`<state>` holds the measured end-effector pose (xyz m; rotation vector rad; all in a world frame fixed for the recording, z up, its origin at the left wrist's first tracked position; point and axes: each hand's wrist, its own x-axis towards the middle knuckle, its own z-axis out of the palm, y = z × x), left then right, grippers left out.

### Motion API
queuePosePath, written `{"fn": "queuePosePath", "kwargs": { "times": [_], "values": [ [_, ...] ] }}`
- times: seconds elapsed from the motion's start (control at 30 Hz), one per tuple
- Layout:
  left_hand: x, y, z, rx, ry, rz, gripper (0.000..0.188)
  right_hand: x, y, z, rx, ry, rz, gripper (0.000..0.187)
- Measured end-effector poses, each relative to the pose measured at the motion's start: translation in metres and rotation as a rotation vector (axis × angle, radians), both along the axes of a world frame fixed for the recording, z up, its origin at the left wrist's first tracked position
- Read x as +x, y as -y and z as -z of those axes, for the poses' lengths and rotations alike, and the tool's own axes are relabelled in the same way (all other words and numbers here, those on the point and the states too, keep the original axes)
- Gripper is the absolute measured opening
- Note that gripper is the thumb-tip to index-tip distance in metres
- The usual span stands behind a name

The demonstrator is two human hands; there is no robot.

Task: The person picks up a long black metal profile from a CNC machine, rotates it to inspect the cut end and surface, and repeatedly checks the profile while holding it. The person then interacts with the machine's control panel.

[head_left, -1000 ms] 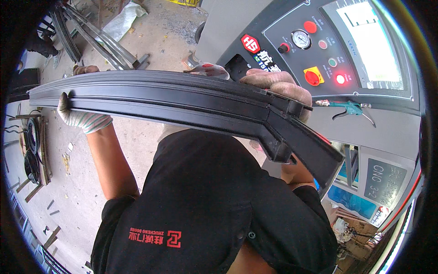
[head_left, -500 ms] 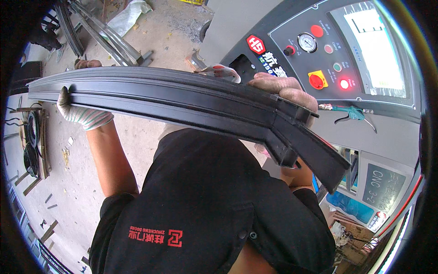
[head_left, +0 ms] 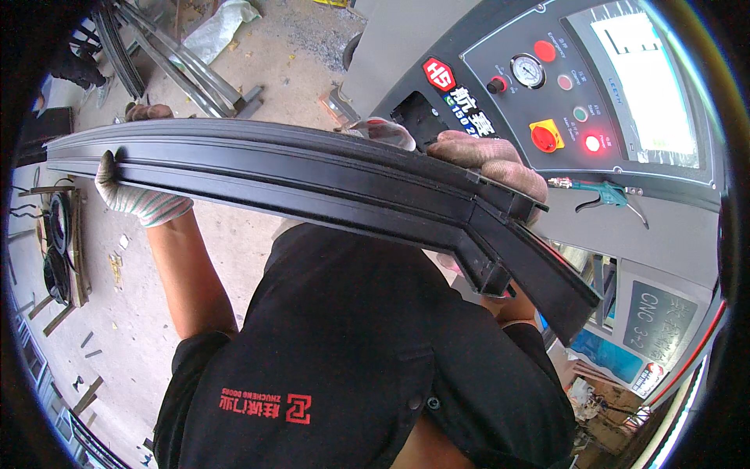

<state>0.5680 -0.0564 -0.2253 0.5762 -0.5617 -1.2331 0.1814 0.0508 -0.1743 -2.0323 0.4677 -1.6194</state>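
Left hand point(head_left: 139, 199), gloved, clamped around the left end of the frame point(head_left: 312, 184). Frame held level at chest height, a long black piece with a mitred joint and short leg dropping away on the right. Right hand point(head_left: 488, 160), gloved, gripping over the top by the joint, before the machine panel point(head_left: 578, 94). Carrying step, by the look; next calls for steady, matched support. Fingers mostly hidden behind the frame; floor clutter blurred.
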Motion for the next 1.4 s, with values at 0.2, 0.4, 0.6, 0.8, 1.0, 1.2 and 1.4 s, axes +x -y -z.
{"fn": "queuePosePath", "kwargs": {
  "times": [0.2, 0.4, 0.6, 0.8, 1.0, 1.2, 1.4],
  "values": [
    [-0.002, 0.003, 0.0, 0.014, 0.009, -0.005, 0.074, -0.002, -0.002, 0.004, 0.038, 0.044, 0.004, 0.071],
    [0.001, 0.011, 0.033, 0.048, 0.086, 0.039, 0.07, -0.024, -0.007, 0.01, 0.16, -0.07, 0.006, 0.091],
    [-0.021, 0.027, 0.058, 0.322, 0.026, -0.048, 0.064, -0.047, -0.059, 0.033, 0.535, -0.004, 0.296, 0.1],
    [-0.071, 0.045, 0.082, 0.432, 0.097, -0.112, 0.056, -0.076, -0.148, 0.076, 0.702, 0.348, 0.598, 0.106],
    [-0.092, 0.069, 0.135, 0.562, 0.031, -0.054, 0.052, -0.136, -0.264, 0.111, 1.124, 0.318, 1.482, 0.106],
    [-0.099, 0.074, 0.152, 0.634, 0.143, 0.076, 0.049, -0.194, -0.407, 0.128, 1.421, -0.087, 2.045, 0.075],
    [-0.107, 0.09, 0.166, 0.652, 0.033, 0.203, 0.057, -0.239, -0.503, 0.182, 1.092, 0.499, 1.847, 0.04]
  ]
}}
